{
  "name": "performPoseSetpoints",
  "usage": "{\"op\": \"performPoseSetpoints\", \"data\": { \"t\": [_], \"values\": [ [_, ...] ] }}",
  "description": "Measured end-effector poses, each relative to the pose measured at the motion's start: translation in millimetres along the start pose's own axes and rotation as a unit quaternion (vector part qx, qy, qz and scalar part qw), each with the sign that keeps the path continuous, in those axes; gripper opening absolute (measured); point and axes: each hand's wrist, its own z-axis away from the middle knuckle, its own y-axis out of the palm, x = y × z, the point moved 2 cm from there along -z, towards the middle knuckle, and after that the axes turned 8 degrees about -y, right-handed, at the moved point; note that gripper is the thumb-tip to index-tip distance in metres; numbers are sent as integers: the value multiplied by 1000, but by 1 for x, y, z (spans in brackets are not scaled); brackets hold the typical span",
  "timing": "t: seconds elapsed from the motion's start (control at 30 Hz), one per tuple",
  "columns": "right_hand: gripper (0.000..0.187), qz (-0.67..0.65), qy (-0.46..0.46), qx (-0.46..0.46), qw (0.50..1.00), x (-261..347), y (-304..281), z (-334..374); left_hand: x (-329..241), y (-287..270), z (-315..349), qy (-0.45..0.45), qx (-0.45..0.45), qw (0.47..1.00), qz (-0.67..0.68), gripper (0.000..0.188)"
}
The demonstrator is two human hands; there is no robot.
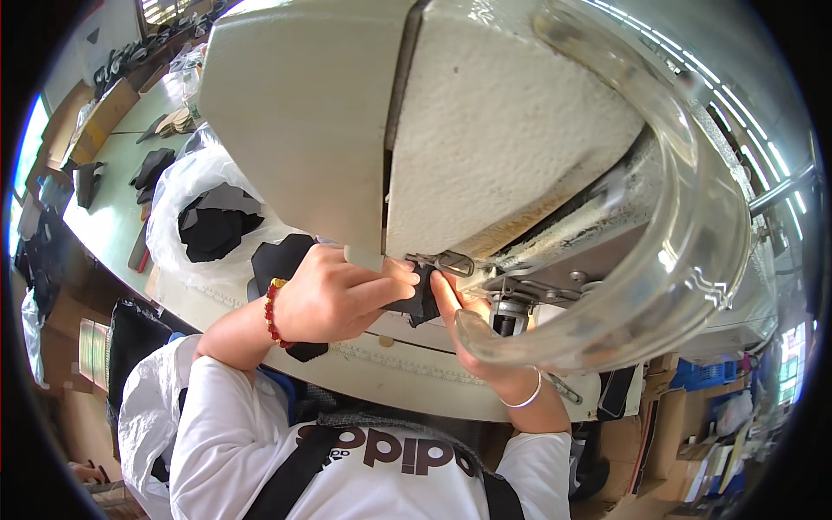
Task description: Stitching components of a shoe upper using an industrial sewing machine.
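Beneath the head of a white sewing machine (511, 113), a small black fabric piece (422, 303) sits between my two hands. My left hand (328, 299), with a red bead bracelet at the wrist, is closed, its fingertips pinching the piece's left side. On the other side my right hand (459, 316) has its fingers at the right edge of the same piece; the machine partly hides them. The needle area is mostly covered by the machine head. Another black fabric piece (282, 258) lies just behind my left wrist.
A white plastic bag (169, 230) with black cut pieces lies left on the pale table (113, 217). Dark pieces (154, 169) are scattered beyond it. A curved clear tube (693, 217) arcs close over my right hand. Cardboard boxes (663, 433) stand at the lower right.
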Motion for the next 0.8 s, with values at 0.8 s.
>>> {"op": "performPoseSetpoints", "data": {
  "t": [0.8],
  "values": [
    [67, 486, -96, 92, 864, 13, 26, 27, -3, -2, -4, 111, 25, 983, -142, 22]
  ]
}}
